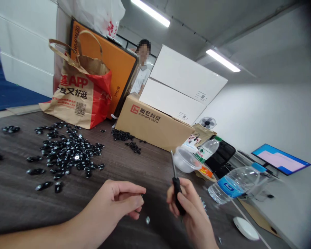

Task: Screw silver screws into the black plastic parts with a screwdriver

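My right hand [191, 211] is wrapped round the black handle of a screwdriver [178, 197], its thin metal shaft pointing up and away from me. To its left, my left hand [124, 199] is closed, thumb against the fingers; whatever may sit between them is too small to make out. A small shiny metal piece [147, 220] shows just below the left fingertips, over the dark table. Beyond my left hand spreads a pile of small black parts with silvery metal ends [72, 148], a few lying loose around it.
Smaller black parts [121, 135] lie before a cardboard box [152, 121] bearing white boxes [181, 76]. A paper bag [80, 93] stands back left. At right are a plastic bowl [185, 160], a water bottle [229, 186] and a white mouse [245, 228]. A person [142, 76] is behind the boxes.
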`<state>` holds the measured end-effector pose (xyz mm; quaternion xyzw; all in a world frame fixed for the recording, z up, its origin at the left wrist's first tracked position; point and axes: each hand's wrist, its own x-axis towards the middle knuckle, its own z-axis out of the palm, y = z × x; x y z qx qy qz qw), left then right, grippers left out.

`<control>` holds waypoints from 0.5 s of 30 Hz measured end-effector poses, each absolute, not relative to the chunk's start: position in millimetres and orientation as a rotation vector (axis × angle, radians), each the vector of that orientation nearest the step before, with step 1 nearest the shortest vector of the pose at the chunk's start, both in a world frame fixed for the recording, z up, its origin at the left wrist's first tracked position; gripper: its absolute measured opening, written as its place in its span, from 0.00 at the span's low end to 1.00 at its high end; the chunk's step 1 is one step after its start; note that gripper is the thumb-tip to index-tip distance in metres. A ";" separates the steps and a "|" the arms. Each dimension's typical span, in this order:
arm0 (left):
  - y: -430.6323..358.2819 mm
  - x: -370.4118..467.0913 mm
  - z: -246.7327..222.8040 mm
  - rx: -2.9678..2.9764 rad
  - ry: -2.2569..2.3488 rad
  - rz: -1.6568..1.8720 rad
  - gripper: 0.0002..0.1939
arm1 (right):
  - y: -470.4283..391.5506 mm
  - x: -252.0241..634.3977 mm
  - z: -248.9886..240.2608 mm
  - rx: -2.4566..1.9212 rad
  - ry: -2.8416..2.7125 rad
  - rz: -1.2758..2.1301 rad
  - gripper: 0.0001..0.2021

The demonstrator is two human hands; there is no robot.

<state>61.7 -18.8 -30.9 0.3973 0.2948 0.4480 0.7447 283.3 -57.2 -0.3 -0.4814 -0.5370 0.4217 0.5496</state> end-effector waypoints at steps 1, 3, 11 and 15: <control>-16.8 60.5 -29.7 0.877 0.662 0.984 0.14 | -57.2 293.2 -1.4 -1.191 -1.300 0.948 0.13; -12.1 57.5 -26.3 0.899 0.705 0.980 0.12 | -57.3 310.7 -6.1 -1.274 -1.314 0.851 0.12; 1.2 49.4 -14.3 1.017 0.891 0.952 0.12 | -75.6 326.3 5.0 -1.369 -1.380 0.645 0.14; -1.1 50.6 -17.5 1.123 0.975 0.911 0.16 | -126.1 343.9 9.5 -1.546 -1.441 0.374 0.22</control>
